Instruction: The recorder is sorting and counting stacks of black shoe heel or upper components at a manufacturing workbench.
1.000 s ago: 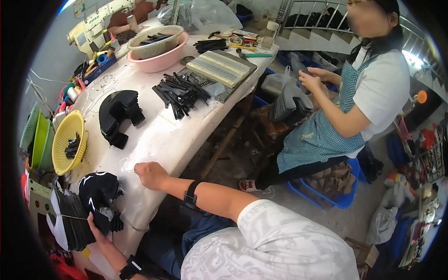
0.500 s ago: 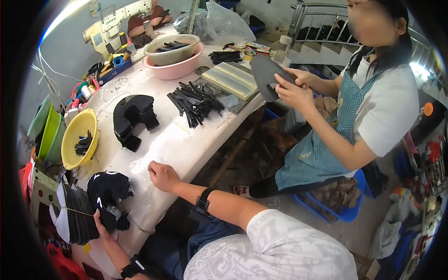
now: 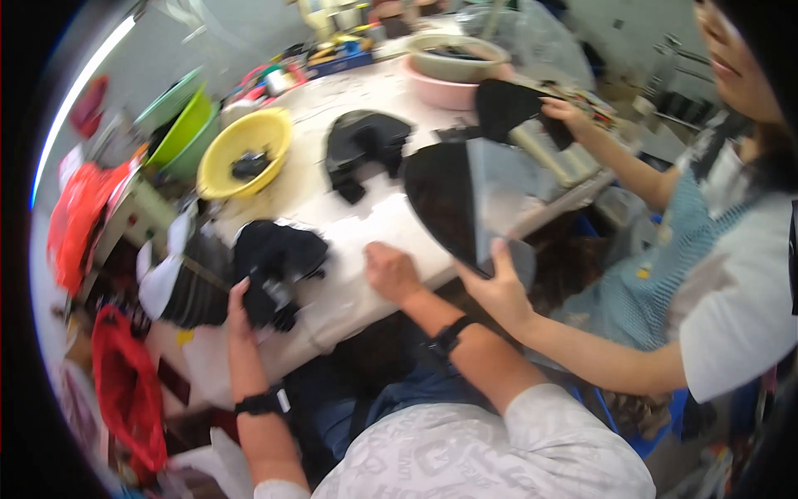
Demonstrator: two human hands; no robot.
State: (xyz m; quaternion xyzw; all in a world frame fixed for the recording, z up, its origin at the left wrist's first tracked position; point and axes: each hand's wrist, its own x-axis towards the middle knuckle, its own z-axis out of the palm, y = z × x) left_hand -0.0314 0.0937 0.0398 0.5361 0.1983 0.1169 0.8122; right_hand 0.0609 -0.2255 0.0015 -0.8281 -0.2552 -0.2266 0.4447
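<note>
My left hand [image 3: 239, 309] is against the left side of a stack of black cut pieces [image 3: 274, 258]; its fingers are mostly hidden and blurred. Just left of it stands a tied bundle of dark and white sheets [image 3: 195, 287]. My right hand [image 3: 392, 272] is a closed fist on the white table [image 3: 349, 241], with nothing showing in it. A co-worker at the right holds out a large curved dark panel [image 3: 436, 195] above the table, beyond my right hand. Their other hand [image 3: 565, 116] holds a second black panel [image 3: 505, 108] farther back.
A yellow basket [image 3: 278, 162] with black bits and a curved black stack [image 3: 366, 145] stand farther back. A pink basin [image 3: 440, 87] holds a pale basket. Green baskets [image 3: 179, 121] and red bags [image 3: 125, 391] are at the left. The co-worker's forearm [image 3: 598, 353] reaches in beside my right arm.
The view has swung, so the table sits farther right. The co-worker has come closer, reaching out over the table with a panel in each hand. My hands keep their places by the stack and on the table.
</note>
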